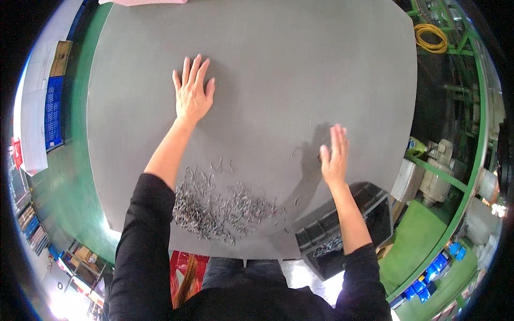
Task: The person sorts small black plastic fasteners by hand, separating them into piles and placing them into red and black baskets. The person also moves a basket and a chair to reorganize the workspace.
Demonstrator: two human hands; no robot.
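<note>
My left hand is flat on or just over the grey tabletop, fingers spread, holding nothing that I can see. On the right, my right hand is over the same surface with its fingers stretched out and the thumb apart. A heap of small, curved, hook-like metal pieces lies near the front edge, between my forearms. A few loose pieces lie apart from it, towards my right hand. Under my right forearm, a black plastic crate sits tilted at the table's front right corner, with similar pieces inside.
Green metal framing and a grey motor-like machine stand to the right. A coiled yellow hose hangs at the far right. Blue crates stand along the left. A red thing is below the front edge.
</note>
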